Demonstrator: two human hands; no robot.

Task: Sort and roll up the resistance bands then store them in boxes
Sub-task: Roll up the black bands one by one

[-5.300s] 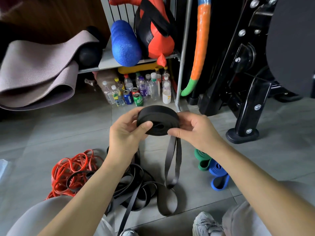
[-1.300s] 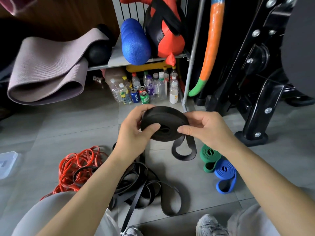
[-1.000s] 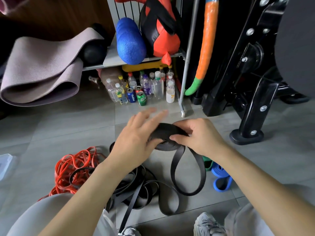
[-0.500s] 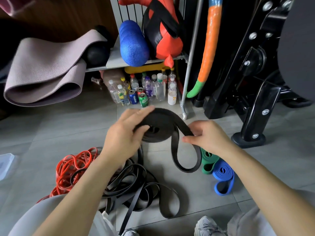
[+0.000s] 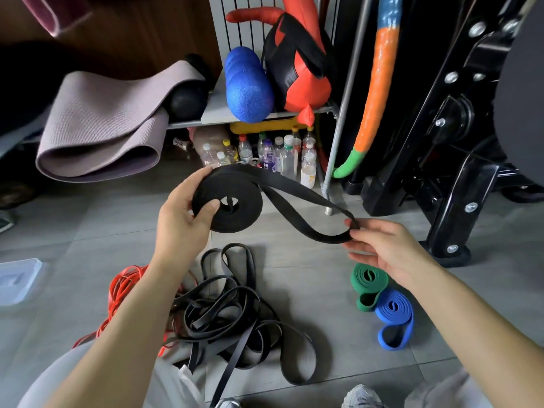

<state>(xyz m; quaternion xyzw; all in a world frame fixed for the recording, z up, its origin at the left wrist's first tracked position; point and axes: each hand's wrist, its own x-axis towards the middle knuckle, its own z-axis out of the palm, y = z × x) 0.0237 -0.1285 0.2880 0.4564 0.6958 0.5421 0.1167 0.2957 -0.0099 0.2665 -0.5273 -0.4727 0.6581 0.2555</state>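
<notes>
Grey floor tiles (image 5: 294, 260) beneath, the left hand (image 5: 182, 222) clamps a limp, springy black band coil (image 5: 228, 201) by its rim while the right hand (image 5: 385, 248) pinches its loose end loop (image 5: 312, 228), best tensioned there.

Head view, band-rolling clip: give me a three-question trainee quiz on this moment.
1. True or false: the left hand holds the black coil.
2. Which rolled bands lie on the floor by the right hand? A) green and blue B) red and yellow C) two black ones
3. Fill in: the right fingers pinch the loose ___ of the black band.

Key: 1 true. 2 A: green roll, blue roll. 3 loop end.
</notes>
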